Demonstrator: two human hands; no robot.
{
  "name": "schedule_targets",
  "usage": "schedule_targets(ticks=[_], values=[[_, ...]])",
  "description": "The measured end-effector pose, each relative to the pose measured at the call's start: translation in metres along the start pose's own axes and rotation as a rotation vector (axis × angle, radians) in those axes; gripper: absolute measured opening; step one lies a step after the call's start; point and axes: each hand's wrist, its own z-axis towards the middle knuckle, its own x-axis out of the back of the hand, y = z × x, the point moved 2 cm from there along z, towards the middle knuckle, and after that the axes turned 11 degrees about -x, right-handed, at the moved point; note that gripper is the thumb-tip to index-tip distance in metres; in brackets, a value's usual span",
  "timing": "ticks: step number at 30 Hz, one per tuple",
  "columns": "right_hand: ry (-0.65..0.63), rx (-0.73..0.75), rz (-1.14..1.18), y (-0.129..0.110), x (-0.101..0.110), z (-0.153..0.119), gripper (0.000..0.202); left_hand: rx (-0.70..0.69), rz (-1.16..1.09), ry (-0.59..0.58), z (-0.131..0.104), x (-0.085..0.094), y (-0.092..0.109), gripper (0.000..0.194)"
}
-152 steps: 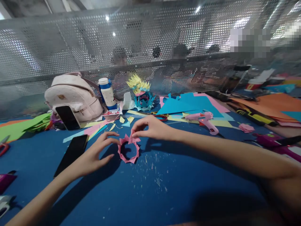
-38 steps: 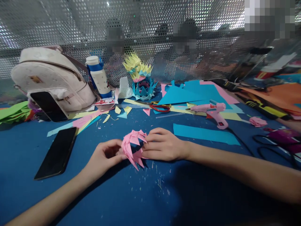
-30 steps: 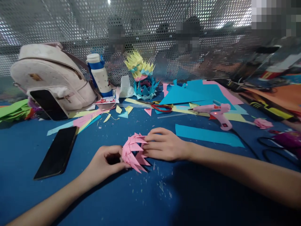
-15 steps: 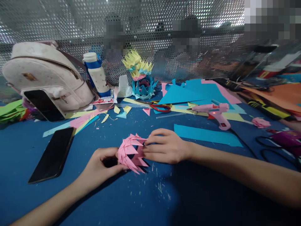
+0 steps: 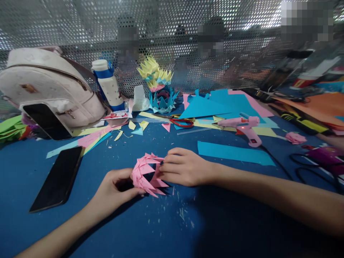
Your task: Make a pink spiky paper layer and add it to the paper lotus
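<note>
A pink ring of folded paper points [image 5: 143, 171] lies tipped on its side on the blue table, its spikes facing right. My left hand [image 5: 116, 186] grips its left side, thumb below and fingers above and behind. At the ring's right rim, the bent fingers of my right hand [image 5: 181, 167] are pressed together on the upper points; their tips are partly hidden by the paper. Right of my right hand lies a blue paper strip [image 5: 235, 153]. Paper scraps [image 5: 166, 127] and fine shavings are scattered around.
A pink glue gun [image 5: 244, 127] with a cord lies right, near red-handled scissors [image 5: 184, 122] and blue paper sheets [image 5: 215, 105]. Leftward are a phone [image 5: 57, 179], a backpack [image 5: 45, 86] and a bottle [image 5: 109, 86]. A blue-and-yellow spiked paper piece [image 5: 162, 98] stands by the perforated metal screen [image 5: 166, 43].
The whole view has shifted slightly. My right fingers reach a little further over the pink ring's rim, and the ring is turned very slightly; both hands stay on it.
</note>
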Motion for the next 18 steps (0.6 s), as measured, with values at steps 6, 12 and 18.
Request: schedule_targets(ticks=[6, 12, 18], values=[[-0.023, 0.005, -0.032, -0.0029, -0.0003, 0.0007, 0.023, -0.016, -0.019, -0.020, -0.0014, -0.0012, 0.0000, 0.011], [-0.033, -0.012, -0.041, -0.0063, 0.0005, 0.0020, 0.026, -0.115, 0.095, -0.067, -0.0004, -0.0012, 0.0033, 0.010], [-0.038, -0.073, -0.045, -0.0105, 0.0017, 0.0006, 0.027, -0.276, 0.245, -0.180, 0.0017, -0.0024, 0.0088, 0.019]])
